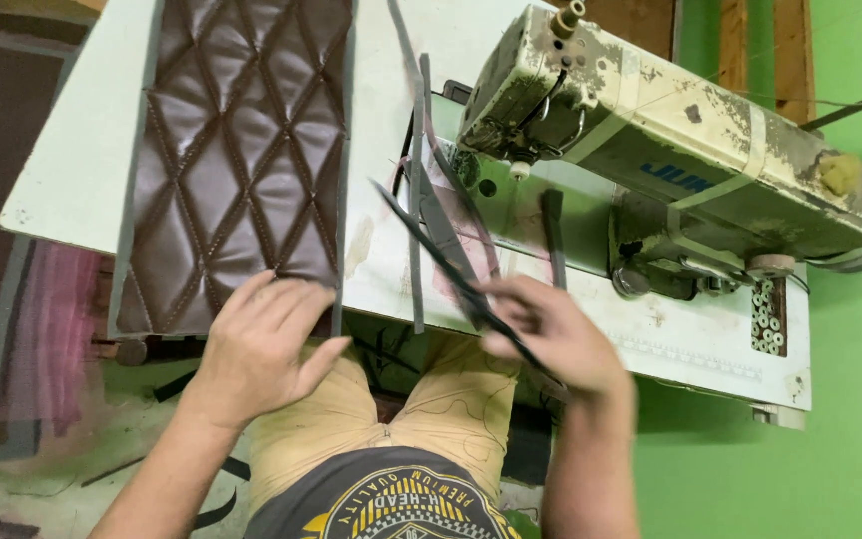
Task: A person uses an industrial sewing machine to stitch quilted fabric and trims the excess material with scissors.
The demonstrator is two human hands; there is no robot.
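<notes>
Left hand (263,344) at about 7 o'clock in the view, spread flat with fingers open, pressing on the near edge of a brown quilted leatherette panel (236,160) without gripping it. Panel stretching away from that hand toward 11 o'clock, diamond-stitched, grey-edged, lying on the pale tabletop (82,170) and overhanging its near rim. Right hand (551,334) at about 5 o'clock, fingers curled shut around a thin dark strip (451,265), somewhat blurred. Strip running from the hand up toward 10 o'clock, its free end lifted above the tabletop just right of the panel's edge. More narrow grey strips (416,170) lying lengthwise on the tabletop between panel and machine, one short dark piece (553,235) at 12 o'clock from the right hand. Worn cream sewing machine (670,140) at 1 o'clock, near the right hand but apart from it. Tan shorts (431,409) and dark printed shirt (391,504) at 6 o'clock between the forearms. Green wall (830,449) at 4 o'clock.
</notes>
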